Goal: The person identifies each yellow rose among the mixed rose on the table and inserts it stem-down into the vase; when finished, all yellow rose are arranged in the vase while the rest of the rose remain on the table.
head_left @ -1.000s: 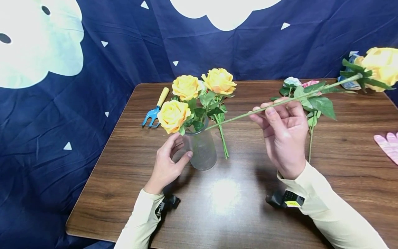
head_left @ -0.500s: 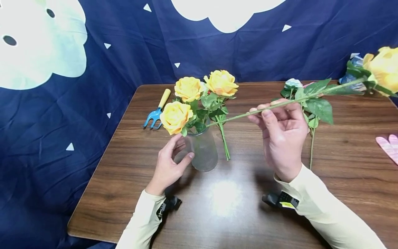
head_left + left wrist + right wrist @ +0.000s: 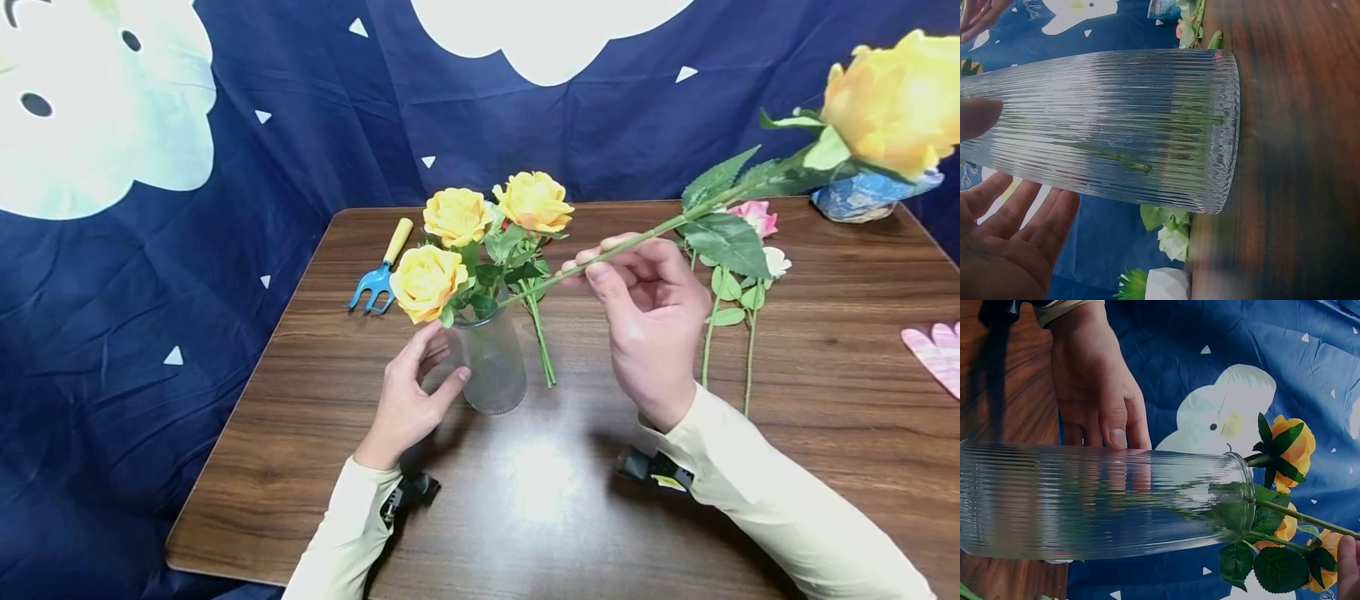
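Observation:
My left hand holds the clear ribbed glass vase, thumb on the near side and fingers around the far side. Three yellow roses with green leaves lean out of the vase's mouth. My right hand pinches the stem of another yellow rose between thumb and fingers. This stem slants, its bloom high at the right and its lower end at the vase's rim. In the right wrist view the stem passes into the mouth. Cut stem ends show through the glass in the left wrist view.
A blue hand fork with a yellow handle lies behind and left of the vase. Green stems lie behind it. On the right are a pink flower, a white flower, a blue-and-white bundle and a pink striped item.
My right hand has moved left toward the vase, and the held rose's bloom has risen and shifted left, so its stem stands steeper. The left hand stays at the vase.

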The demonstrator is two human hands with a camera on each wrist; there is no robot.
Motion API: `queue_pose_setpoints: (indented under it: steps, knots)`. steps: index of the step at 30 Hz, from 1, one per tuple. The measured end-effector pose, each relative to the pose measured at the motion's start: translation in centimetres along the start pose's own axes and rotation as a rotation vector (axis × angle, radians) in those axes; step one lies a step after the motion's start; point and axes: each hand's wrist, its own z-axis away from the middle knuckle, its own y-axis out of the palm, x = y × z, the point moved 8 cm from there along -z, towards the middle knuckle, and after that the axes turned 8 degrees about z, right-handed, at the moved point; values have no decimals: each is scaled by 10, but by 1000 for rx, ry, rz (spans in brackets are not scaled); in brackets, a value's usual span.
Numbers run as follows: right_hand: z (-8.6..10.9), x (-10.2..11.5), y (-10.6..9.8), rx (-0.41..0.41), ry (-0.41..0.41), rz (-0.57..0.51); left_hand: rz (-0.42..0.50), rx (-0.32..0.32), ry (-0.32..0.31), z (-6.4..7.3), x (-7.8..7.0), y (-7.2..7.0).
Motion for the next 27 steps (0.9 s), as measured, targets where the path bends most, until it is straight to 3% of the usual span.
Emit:
queue_pose_setpoints:
  steps: [7,14,21,27]
  knots:
    - [-2,-4,12,68,-15,57,2,5,-5,0,0,-1]
    - [2,-7,31,195,-81,225,7,7,-7,-1,2,0]
    - [9,-16,41,253,-39,364,8,17,-7,-2,1,1]
    - [12,-23,47,308,-25,391,12,10,-3,-2,1,0]
